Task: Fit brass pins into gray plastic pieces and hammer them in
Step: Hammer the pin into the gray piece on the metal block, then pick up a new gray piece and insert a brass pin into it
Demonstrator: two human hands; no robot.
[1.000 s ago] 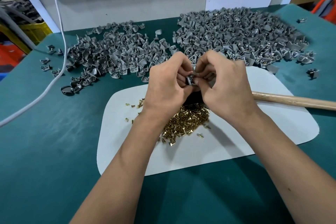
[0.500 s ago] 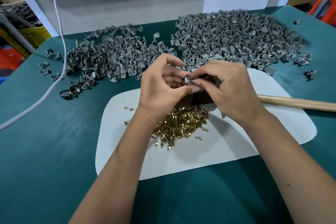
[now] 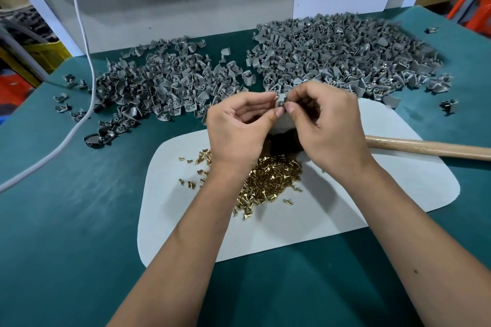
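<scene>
A small gray plastic piece (image 3: 281,100) is pinched between the fingertips of my left hand (image 3: 239,127) and my right hand (image 3: 329,125), held above the white mat (image 3: 332,210). Any pin in the piece is hidden by my fingers. Below my hands a heap of brass pins (image 3: 268,178) lies on the mat. The hammer's wooden handle (image 3: 430,147) runs out to the right from under my right hand; its head is a dark shape hidden behind my hands.
Two big heaps of gray pieces lie on the green table, one at the back left (image 3: 164,87) and one at the back right (image 3: 345,56). A white cable (image 3: 79,119) curves across the left side. Stray pieces (image 3: 449,105) sit at the right.
Both hands have lifted slightly and opened apart a little, still pinching the gray piece between their fingertips. My left fingers are less curled than before.
</scene>
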